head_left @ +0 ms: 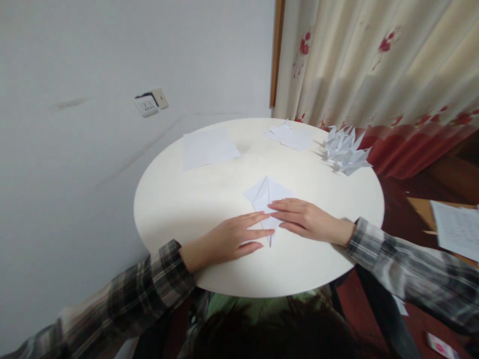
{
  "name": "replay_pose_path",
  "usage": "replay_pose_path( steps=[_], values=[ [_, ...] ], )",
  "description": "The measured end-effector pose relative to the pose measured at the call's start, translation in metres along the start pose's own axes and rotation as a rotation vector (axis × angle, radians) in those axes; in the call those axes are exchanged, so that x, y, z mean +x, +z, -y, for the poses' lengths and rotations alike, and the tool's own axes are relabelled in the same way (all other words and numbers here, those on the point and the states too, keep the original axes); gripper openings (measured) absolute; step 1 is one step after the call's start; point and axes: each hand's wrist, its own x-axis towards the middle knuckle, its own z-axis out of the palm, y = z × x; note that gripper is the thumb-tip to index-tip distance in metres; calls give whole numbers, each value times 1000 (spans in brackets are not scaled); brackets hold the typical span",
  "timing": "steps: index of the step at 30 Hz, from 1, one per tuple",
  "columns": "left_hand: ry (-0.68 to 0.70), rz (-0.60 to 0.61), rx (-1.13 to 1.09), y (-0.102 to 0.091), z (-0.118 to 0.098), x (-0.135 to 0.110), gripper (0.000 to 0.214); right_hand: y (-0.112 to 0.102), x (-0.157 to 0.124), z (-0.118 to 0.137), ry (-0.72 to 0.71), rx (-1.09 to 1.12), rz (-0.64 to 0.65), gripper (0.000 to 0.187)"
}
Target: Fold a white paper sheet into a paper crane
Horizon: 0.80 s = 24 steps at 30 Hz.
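Note:
A partly folded sheet of white paper (261,195) lies flat on the round white table (179,219), its pointed end toward me and a wider diamond shape at the far end. Fingers stretched out, my left hand (235,237) rests across the lower left of the paper. My right hand (305,218) lies on the paper's right side, fingers extended and its fingertips close to those of the left. Both hands press on the paper without gripping it. Part of the folded sheet is hidden under the fingers.
Several folded paper cranes (346,149) cluster at the table's back right. Beside them lie smaller paper pieces (290,135), and a white sheet (209,148) sits at the back left. A wall with a socket (145,105) stands behind; a curtain (355,65) hangs at the right.

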Motion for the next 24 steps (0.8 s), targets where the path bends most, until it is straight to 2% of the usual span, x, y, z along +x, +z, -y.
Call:
replay_pose_path(
  steps=[10,24],
  values=[
    [12,-3,11,0,0,-1,39,-8,-9,7,-24,40,130,45],
    [41,48,-6,-2,-1,-3,39,-7,-10,6,-13,34,143,47]
  ],
)
